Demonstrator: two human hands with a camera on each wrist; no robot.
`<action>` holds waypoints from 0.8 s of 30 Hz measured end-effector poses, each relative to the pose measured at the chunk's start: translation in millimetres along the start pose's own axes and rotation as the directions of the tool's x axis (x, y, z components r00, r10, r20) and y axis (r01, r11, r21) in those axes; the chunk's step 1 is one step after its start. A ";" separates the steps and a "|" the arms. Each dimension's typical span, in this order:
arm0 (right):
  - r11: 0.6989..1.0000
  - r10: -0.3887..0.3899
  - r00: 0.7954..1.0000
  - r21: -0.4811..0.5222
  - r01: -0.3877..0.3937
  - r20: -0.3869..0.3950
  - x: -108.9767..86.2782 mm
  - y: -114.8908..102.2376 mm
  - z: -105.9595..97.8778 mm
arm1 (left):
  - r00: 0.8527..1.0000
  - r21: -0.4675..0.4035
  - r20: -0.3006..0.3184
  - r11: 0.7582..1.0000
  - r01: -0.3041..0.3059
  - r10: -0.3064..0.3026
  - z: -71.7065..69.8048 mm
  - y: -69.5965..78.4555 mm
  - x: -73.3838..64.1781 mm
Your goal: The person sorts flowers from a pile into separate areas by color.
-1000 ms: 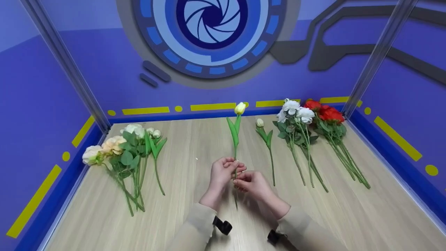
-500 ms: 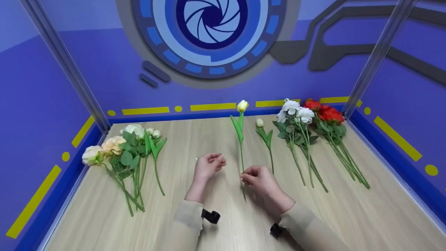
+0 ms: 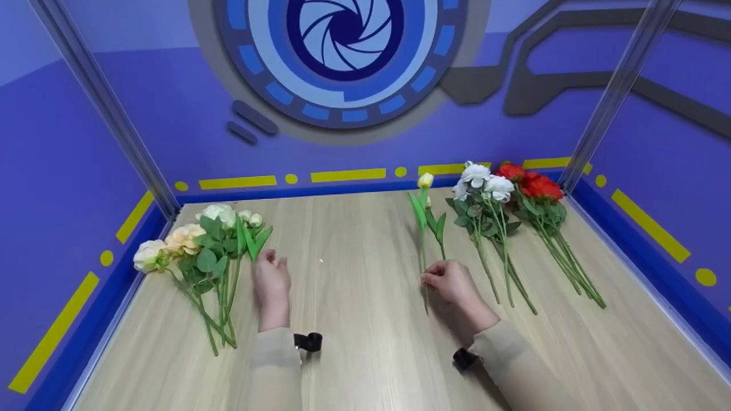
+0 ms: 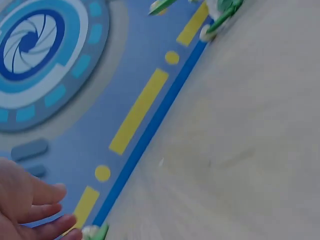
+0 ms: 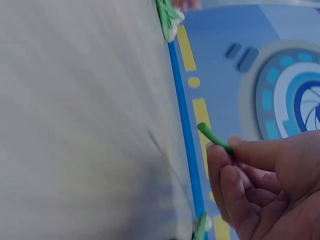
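Observation:
My right hand (image 3: 457,284) pinches the thin green stem of a pale yellow tulip (image 3: 420,212) between thumb and fingers. In the right wrist view the stem's cut end (image 5: 214,136) pokes out past the fingertips. A smaller white tulip (image 3: 437,225) lies just behind it, its bloom partly covered. On the left, my left hand (image 3: 272,282) hovers by the green leaves of another white tulip (image 3: 251,237) and hides that flower's stem. The left wrist view shows the left hand (image 4: 32,205) with loosely spread fingers and nothing in them.
Cream and peach flowers (image 3: 185,237) lie in a bunch at the left of the wooden table (image 3: 354,342). White flowers (image 3: 482,181) and red flowers (image 3: 537,184) lie at the back right. Blue-purple panels (image 3: 143,114) enclose the back and sides.
My left hand has let go of the yellow tulip's stem and moved far left to the other tulip. My right hand has carried the yellow tulip rightward, over the white one.

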State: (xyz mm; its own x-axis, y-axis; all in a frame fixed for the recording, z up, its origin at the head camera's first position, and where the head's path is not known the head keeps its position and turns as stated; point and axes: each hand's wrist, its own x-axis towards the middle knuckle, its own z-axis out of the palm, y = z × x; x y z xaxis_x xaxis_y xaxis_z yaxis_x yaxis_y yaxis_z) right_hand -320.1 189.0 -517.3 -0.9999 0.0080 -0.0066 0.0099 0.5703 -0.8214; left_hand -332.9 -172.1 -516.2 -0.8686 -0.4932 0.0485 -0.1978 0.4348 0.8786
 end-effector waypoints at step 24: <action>0.992 0.057 0.998 -0.116 -0.058 -0.014 11.7 24.2 -16.7 | 0.998 0.330 -0.048 0.942 0.058 -0.044 -20.4 -35.9 8.2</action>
State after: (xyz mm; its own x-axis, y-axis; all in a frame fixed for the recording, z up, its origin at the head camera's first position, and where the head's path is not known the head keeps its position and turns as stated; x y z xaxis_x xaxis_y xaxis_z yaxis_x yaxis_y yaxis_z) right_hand -331.5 216.6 -527.7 -0.9976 0.0519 -0.0451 0.0682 0.6603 -0.7479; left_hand -323.7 -207.2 -537.7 -0.8363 -0.5473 0.0321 -0.3861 0.6297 0.6741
